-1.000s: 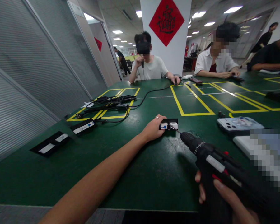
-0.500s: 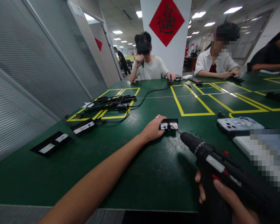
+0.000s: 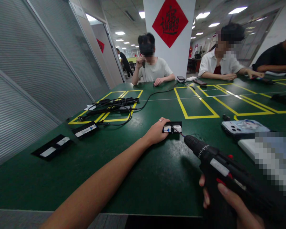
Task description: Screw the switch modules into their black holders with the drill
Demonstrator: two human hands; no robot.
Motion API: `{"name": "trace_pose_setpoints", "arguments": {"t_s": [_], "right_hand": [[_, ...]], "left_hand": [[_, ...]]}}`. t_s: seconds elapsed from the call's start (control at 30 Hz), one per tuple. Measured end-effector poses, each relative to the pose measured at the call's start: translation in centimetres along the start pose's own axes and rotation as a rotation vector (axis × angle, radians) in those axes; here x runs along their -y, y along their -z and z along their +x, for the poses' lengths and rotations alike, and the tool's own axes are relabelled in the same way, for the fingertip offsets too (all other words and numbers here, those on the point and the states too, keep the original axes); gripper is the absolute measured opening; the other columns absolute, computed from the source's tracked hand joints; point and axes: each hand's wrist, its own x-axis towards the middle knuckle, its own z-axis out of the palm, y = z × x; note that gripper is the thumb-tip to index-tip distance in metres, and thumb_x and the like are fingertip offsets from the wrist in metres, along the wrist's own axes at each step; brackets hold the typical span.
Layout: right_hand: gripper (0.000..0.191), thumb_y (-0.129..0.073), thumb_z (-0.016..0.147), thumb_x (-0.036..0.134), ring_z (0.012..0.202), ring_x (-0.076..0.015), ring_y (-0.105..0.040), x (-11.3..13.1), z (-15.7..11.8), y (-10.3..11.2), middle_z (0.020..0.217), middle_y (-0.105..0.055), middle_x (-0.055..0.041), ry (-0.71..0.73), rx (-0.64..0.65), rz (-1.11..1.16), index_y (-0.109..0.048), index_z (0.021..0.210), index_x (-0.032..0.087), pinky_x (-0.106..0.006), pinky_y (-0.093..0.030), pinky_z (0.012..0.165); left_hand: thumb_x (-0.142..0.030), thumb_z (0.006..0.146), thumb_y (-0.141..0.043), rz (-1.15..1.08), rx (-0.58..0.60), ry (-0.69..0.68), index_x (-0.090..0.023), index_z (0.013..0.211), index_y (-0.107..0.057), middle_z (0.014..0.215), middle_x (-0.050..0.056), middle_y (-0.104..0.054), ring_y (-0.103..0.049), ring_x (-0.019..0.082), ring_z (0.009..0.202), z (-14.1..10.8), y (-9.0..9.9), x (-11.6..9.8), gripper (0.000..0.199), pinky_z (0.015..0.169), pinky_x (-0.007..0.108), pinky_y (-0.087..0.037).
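Note:
My right hand (image 3: 231,197) is wrapped round the handle of a black power drill (image 3: 219,165) with red details. The drill points up and to the left, and its thin bit meets a small black piece with white labels (image 3: 177,128) on the green table. My left hand (image 3: 158,131), with a ring on one finger, grips that piece by its left end and holds it against the table. A blue mark shows on the white label beside my fingers. How the bit's tip sits in the piece is too small to make out.
Two similar black pieces with white labels (image 3: 85,130) (image 3: 52,147) lie on the left. Behind them is a heap of black cables (image 3: 109,106) on yellow tape outlines. A phone (image 3: 245,126) lies to the right. Several people sit across the table (image 3: 124,178).
My hands, the drill and the labelled piece have barely moved. Across the table, one person's hand has shifted left; another person's arm now reaches out to the right.

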Motion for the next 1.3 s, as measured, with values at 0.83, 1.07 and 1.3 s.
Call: {"name": "trace_pose_setpoints", "arguments": {"t_s": [0.83,1.07,1.3], "right_hand": [[0.03,-0.053,0.081,0.045,0.055,-0.0193,-0.061,-0.33,0.1,0.38,0.065,-0.068,-0.0066,0.009,0.016,-0.018,-0.066,0.086,0.019,-0.027,-0.048,0.052],[0.031,-0.052,0.081,0.047,0.057,-0.021,-0.062,-0.28,0.17,0.44,0.065,-0.068,-0.0074,0.003,0.024,-0.034,-0.067,0.084,0.02,-0.029,-0.048,0.054],[0.03,-0.054,0.079,0.048,0.055,-0.0197,-0.061,-0.3,0.16,0.35,0.063,-0.068,-0.0059,-0.006,0.008,-0.039,-0.067,0.084,0.02,-0.027,-0.047,0.052]], "left_hand": [[-0.01,0.072,-0.052,0.0,0.005,0.009,-0.02,0.116,-0.047,0.108,0.007,-0.052,-0.054,0.021,0.098,-0.03,0.08,-0.09,0.045,0.087,0.037,-0.046],[-0.01,0.071,-0.052,-0.001,0.002,0.014,-0.019,0.116,-0.046,0.11,0.007,-0.052,-0.054,0.022,0.1,0.01,-0.04,-0.05,0.047,0.087,0.038,-0.046],[-0.01,0.071,-0.052,0.006,0.005,0.012,-0.02,0.116,-0.046,0.109,0.007,-0.052,-0.054,0.022,0.099,0.03,-0.05,0.03,0.047,0.087,0.038,-0.046]]}}
